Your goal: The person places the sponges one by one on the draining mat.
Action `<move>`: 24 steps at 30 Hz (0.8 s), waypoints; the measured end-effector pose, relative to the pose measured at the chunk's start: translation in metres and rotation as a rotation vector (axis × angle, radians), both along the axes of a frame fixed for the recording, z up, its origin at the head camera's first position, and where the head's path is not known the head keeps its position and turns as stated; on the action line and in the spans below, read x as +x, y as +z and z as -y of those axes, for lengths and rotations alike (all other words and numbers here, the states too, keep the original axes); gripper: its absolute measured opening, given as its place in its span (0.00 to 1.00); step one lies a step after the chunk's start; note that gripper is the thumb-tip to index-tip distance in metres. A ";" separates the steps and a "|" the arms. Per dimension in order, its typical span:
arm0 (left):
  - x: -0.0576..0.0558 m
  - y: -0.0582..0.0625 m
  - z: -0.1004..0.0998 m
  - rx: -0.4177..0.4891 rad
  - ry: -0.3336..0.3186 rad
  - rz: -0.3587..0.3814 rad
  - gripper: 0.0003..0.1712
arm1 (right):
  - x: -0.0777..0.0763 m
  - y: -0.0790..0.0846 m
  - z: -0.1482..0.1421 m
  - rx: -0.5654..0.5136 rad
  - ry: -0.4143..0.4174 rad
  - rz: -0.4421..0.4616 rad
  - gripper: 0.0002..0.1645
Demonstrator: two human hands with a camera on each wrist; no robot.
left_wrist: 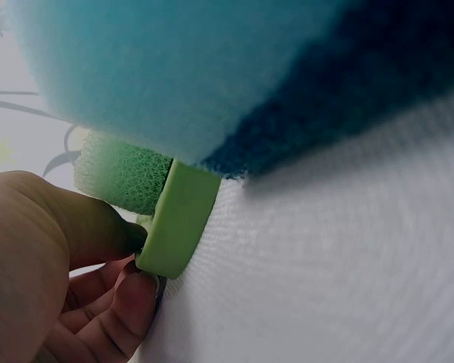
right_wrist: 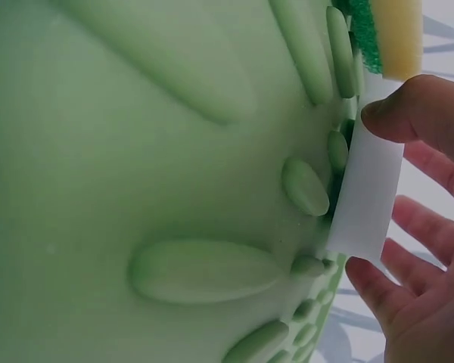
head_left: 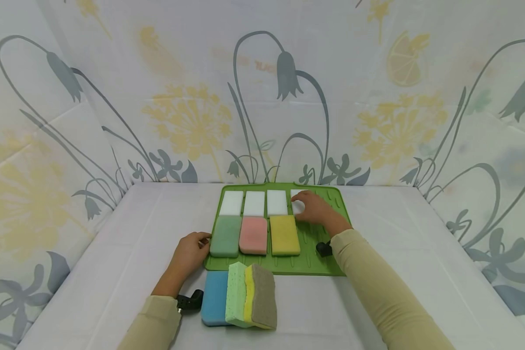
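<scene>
On the green mat [head_left: 319,262], the right hand [head_left: 317,211] holds a white sponge [right_wrist: 367,197] by its ends, thumb on one and fingers toward the other. It is the rightmost of a back row of white sponges, beside another white sponge [head_left: 277,202]. The left hand [head_left: 188,253] pinches the mat's left rim [left_wrist: 181,219], thumb above and fingers underneath. Close to that hand lies a green sponge [head_left: 226,236]. To its right in the front row are a pink sponge [head_left: 253,236] and a yellow sponge [head_left: 285,236].
In front of the mat lies a blue sponge [head_left: 215,296]. Against it lean a light green sponge [head_left: 236,294] and a grey-brown sponge [head_left: 264,296] with a yellow layer. A patterned curtain [head_left: 192,73] hangs behind the white tabletop [head_left: 157,214].
</scene>
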State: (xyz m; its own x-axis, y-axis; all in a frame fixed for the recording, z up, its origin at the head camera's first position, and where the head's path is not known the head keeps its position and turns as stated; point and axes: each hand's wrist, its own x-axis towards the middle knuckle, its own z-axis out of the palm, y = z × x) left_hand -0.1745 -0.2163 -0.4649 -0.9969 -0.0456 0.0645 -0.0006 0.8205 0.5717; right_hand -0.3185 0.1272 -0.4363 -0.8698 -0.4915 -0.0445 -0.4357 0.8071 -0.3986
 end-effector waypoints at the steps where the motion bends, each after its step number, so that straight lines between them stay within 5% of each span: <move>1: 0.000 0.000 0.000 0.000 0.000 0.002 0.18 | 0.001 0.000 0.000 0.003 0.003 -0.003 0.31; 24: -0.001 0.000 0.000 -0.012 -0.013 0.000 0.19 | 0.024 0.020 -0.005 -0.002 0.048 -0.019 0.32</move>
